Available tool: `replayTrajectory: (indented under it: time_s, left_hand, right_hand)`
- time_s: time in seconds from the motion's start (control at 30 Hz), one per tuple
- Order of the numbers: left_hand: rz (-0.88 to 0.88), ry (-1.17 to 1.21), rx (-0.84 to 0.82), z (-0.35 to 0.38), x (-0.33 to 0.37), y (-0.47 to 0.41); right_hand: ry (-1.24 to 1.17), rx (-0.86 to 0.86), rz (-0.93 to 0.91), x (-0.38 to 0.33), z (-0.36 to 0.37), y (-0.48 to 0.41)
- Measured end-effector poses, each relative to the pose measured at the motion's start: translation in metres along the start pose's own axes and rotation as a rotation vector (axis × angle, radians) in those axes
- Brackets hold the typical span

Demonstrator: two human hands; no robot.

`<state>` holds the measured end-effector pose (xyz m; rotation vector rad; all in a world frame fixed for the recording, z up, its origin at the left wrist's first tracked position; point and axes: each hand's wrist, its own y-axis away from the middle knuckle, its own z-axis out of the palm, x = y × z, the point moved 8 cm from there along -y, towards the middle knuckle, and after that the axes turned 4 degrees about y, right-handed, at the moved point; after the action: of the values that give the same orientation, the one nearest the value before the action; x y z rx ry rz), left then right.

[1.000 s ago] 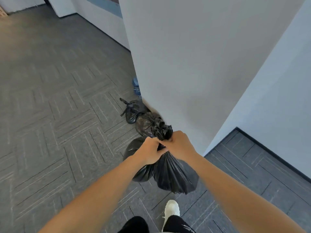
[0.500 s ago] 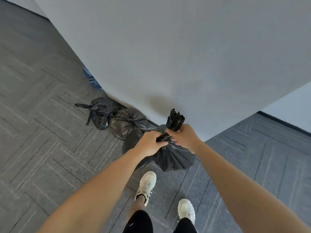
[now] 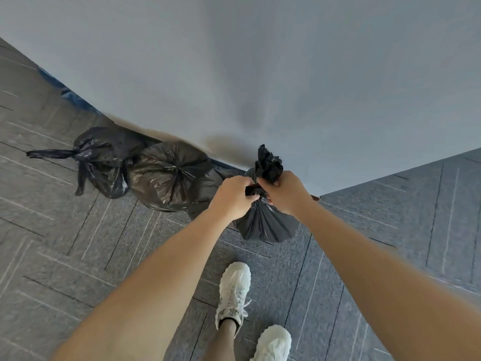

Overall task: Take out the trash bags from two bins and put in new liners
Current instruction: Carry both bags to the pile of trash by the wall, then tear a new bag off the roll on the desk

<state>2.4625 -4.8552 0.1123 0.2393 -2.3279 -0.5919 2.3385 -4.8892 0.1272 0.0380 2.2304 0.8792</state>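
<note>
Where the fingers close: fingers (image 3: 247, 185) of the left hand (image 3: 231, 199) are curled tight round a twisted strand at the neck of the black trash bag (image 3: 265, 225). Those of the right hand (image 3: 285, 194) are wrapped round the bunched plastic just beside them.
Hands together: the two fists touch at the neck, knuckles up.
Tuft: the loose mouth of the bag (image 3: 268, 162) stands crumpled above the right fist.
Bag's place: below the fists, near the foot of the wall (image 3: 260, 74) and ahead of the white shoes (image 3: 233, 290). Whether its bottom rests on the carpet (image 3: 78, 256) or hangs just clear, I cannot tell.
Feel of the film: thin, soft and slick, drawn into taut pleats under the grip. It would give and slide under flat fingertips.
Weight: probably light, since the body is small and rounded, though the load inside is unseen.
Where to take hold: at the gathered neck under the tuft, where the plastic lies many layers thick. The sides would likely stretch or tear if pinched.
Step in hand: by the look of it, the neck is being knotted or pulled tight before the bag is set down.
Neighbours: a knotted bag (image 3: 169, 175) sits against the wall to the left, with a third bag (image 3: 104, 162) beside it, its tie ends trailing over the carpet. More dark plastic (image 3: 205, 194) lies between the knotted bag and the left hand.
Bins and liners: none in view.
</note>
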Motion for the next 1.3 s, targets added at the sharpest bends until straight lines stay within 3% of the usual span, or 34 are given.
replayTrajectory:
  time_s: [0.2,0.43,0.67,0.77,0.87,1.07,1.3]
  left_hand:
    - [0.088,-0.146,-0.077,0.06,-0.048,-0.054]
    - [0.131,-0.291,-0.08,0.081,-0.087,-0.083]
    - [0.073,-0.349,-0.079,0.053,-0.092,-0.064]
    - [-0.038,-0.195,-0.074,0.031,-0.085,-0.037]
    - [-0.1,-0.071,-0.019,0.005,-0.057,0.002]
    - [-0.05,0.041,0.011,-0.039,0.036,0.089]
    - [0.106,0.001,-0.022,-0.073,0.174,0.195]
  right_hand:
    - [0.009,-0.01,-0.002,0.069,0.051,-0.057]
    - [-0.005,0.066,0.014,0.098,0.073,-0.091]
    - [-0.084,0.007,0.013,0.094,0.061,-0.042]
    - [-0.072,0.041,0.03,0.095,0.036,-0.007]
    - [-0.095,0.054,0.036,0.086,0.005,0.034]
    - [-0.148,0.054,-0.004,0.045,-0.059,0.144]
    - [-0.202,0.169,-0.111,0.006,-0.146,0.301]
